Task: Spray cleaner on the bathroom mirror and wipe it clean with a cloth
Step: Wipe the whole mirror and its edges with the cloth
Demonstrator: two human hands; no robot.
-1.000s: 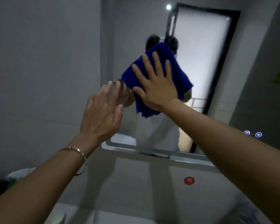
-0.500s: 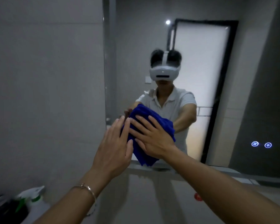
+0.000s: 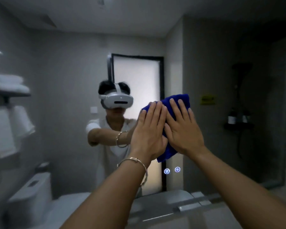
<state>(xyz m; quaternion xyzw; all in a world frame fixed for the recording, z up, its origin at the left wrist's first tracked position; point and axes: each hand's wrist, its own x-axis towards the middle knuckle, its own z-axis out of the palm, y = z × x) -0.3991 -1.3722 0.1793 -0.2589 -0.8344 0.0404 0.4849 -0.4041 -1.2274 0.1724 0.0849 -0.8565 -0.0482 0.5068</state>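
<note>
**Wiping stage.** The mirror (image 3: pixel 64 71) fills the view. No spray bottle shows, and the dim light hides any wet film or streaks. The left hand (image 3: pixel 149 129), fingers straight and together, presses the blue cloth (image 3: pixel 182 99) flat on the glass right of centre. The right hand (image 3: pixel 184 129), fingers straight and slightly spread, presses just beside it. Spraying is judged done; how much glass remains unwiped cannot be told.

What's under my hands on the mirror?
A blue cloth, pressed flat by the left hand and right hand; its top and bottom corner stick out. The mirror glass behind it is covered, so unseen.
</note>
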